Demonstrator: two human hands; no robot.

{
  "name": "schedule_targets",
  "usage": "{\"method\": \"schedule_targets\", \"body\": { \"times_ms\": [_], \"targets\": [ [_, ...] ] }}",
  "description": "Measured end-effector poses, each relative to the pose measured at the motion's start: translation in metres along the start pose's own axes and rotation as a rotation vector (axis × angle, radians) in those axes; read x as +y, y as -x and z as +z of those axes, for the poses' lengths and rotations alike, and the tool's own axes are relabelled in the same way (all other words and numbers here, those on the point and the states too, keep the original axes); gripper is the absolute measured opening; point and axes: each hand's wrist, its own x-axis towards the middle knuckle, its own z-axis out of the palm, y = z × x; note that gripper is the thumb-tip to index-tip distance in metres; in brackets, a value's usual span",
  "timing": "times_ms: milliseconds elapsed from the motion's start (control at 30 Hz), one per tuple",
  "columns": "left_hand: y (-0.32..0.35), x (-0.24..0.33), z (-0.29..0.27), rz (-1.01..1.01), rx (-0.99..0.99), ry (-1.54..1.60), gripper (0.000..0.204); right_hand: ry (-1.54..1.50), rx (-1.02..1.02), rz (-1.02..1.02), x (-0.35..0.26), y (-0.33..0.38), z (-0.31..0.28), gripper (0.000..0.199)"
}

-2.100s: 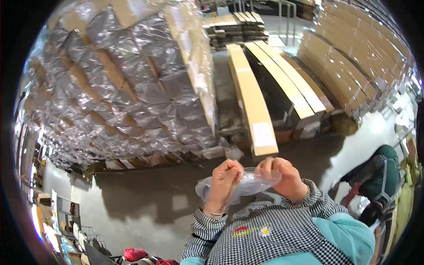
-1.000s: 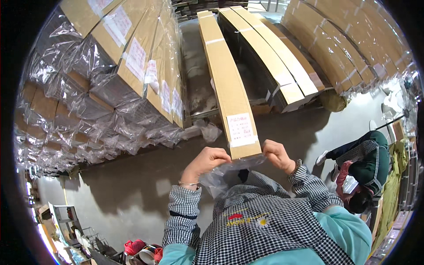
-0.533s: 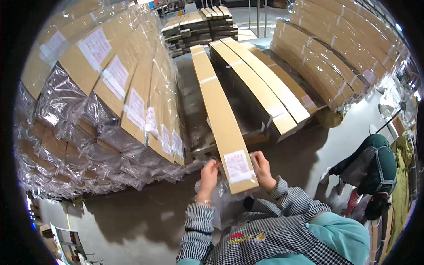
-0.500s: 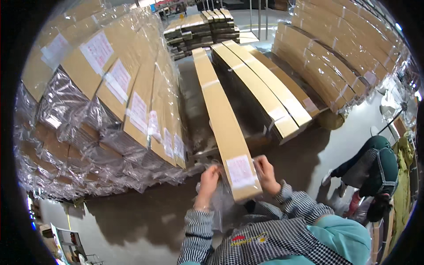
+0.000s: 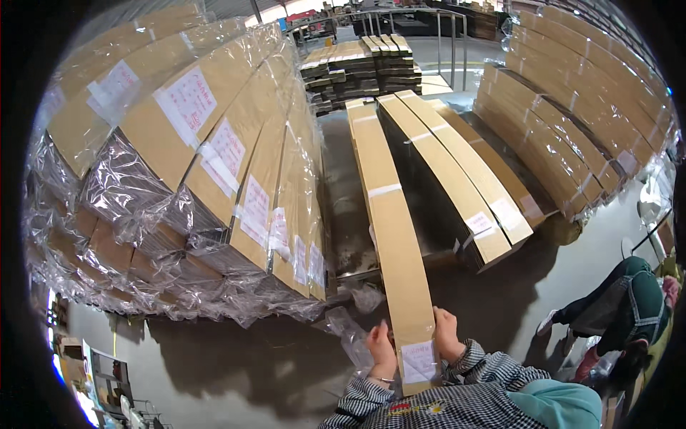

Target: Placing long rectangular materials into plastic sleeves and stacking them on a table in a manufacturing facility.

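A long, narrow cardboard carton [image 5: 400,257] reaches from the pallet area toward my body, with a white label [image 5: 419,362] at its near end and a white strap across it. My left hand [image 5: 381,350] is closed at the carton's left edge, thumb upward. At the opposite edge my right hand [image 5: 448,334] grips the side, its fingertips partly hidden under the carton. Clear plastic film [image 5: 349,336] hangs beside my left hand; how far it wraps the carton's near end is hard to tell.
Strapped long cartons [image 5: 446,171] lie right of mine. A tall film-wrapped stack [image 5: 243,150] rises at left, another wrapped stack [image 5: 572,114] at right. Farther back stand piled flat boards [image 5: 357,68] and a metal rail [image 5: 452,50]. Another person [image 5: 614,300] bends over at the right.
The carton's near end and both my hands are now closer to my body. My right hand has closed in on the carton's side. The whole view has shifted too.
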Motion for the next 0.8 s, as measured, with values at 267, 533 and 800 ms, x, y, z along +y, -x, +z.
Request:
{"method": "schedule_targets", "body": {
  "times_ms": [267,533,800],
  "targets": [
    [-0.083,-0.086,-0.062,0.061,-0.186,-1.075,0.056,0.116,-0.083,0.267,0.126,-0.062,-0.029,0.016],
    [-0.030,0.015,-0.036,0.471,-0.235,-1.040,0.066,-0.227,-0.285,0.081,-0.001,-0.028,0.014,0.022],
    [0.030,0.103,-0.029,0.948,-0.396,-0.861,0.030,0.061,-0.271,-0.516,-0.067,-0.045,0.024,0.007]
  ]
}}
